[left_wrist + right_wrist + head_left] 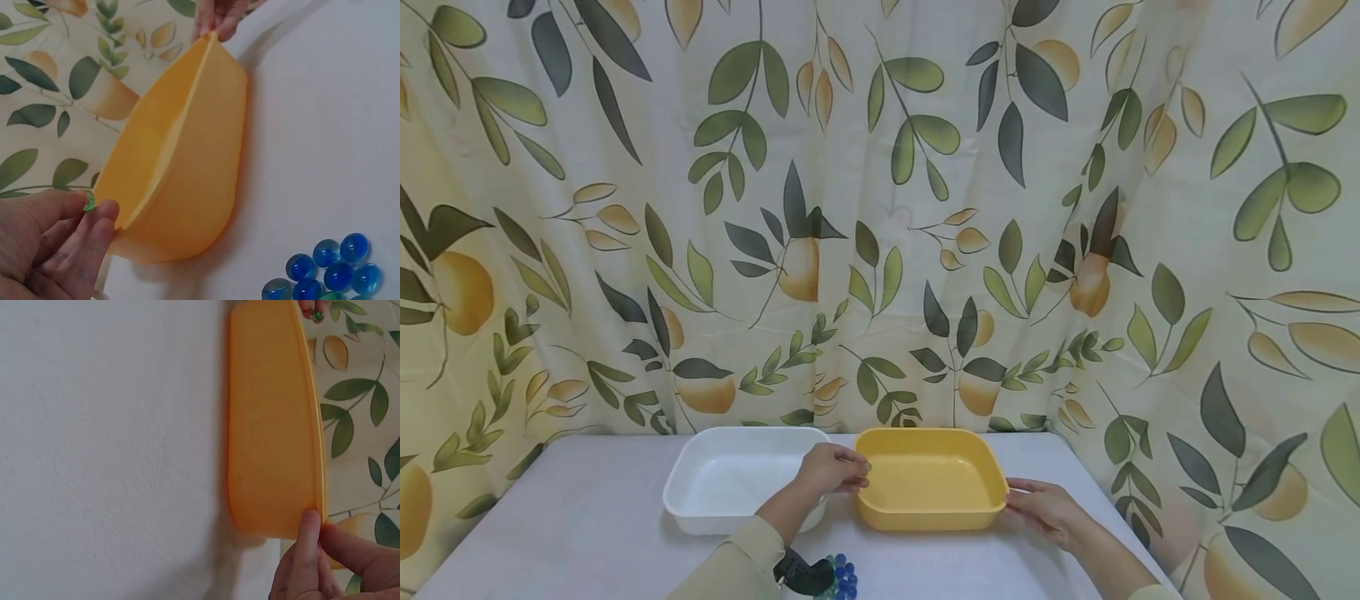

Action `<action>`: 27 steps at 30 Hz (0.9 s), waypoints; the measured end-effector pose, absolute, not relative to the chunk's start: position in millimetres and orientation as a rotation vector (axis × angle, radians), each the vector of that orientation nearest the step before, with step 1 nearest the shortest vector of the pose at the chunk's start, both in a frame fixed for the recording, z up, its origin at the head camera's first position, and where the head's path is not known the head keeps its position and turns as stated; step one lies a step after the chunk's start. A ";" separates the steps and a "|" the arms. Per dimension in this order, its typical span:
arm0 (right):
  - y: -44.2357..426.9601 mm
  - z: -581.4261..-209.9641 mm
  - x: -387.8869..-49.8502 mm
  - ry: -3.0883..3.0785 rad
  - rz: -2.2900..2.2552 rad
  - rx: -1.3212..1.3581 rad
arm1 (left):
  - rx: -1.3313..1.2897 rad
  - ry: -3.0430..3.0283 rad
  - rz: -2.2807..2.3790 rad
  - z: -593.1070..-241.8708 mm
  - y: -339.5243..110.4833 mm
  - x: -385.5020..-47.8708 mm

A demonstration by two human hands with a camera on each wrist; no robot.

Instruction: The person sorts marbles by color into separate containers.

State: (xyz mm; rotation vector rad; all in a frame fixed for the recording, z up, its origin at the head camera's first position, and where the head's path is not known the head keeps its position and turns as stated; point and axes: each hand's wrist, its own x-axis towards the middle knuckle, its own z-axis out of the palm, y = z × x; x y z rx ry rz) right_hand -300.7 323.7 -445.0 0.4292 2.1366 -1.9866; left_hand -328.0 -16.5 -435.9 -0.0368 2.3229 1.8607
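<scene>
A yellow tray [932, 521] stands on the table, a white tray [715, 525] to its left. My left hand [827, 475] is at the yellow tray's left rim; in the left wrist view this hand [56, 244] pinches a green marble [89, 200] between thumb and finger, beside the rim. The green marble [317, 316] also shows at the top of the right wrist view. My right hand [1048, 510] grips the yellow tray's right rim, with thumb and fingers [307, 550] on either side of the wall. The yellow tray's inside looks bare.
Several blue and green marbles [844, 575] lie together on the white table [587, 517], in front of the trays and beside my left wrist's dark strap [805, 573]. A curtain [880, 250] with leaves and fruit hangs behind the table.
</scene>
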 end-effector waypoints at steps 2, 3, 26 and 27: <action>323.8 -445.8 -300.6 2.139 -1.987 0.426 | -0.035 2.324 1.864 -436.9 -15.5 -330.3; 324.2 -446.2 -300.5 2.137 -1.984 0.415 | -0.044 2.325 1.860 -437.4 -14.8 -331.5; 323.1 -447.6 -299.9 2.146 -1.998 0.451 | -0.186 2.385 1.915 -443.8 -4.4 -356.1; 322.9 -447.5 -300.0 2.148 -1.994 0.447 | -0.196 2.387 1.923 -444.5 -4.2 -356.9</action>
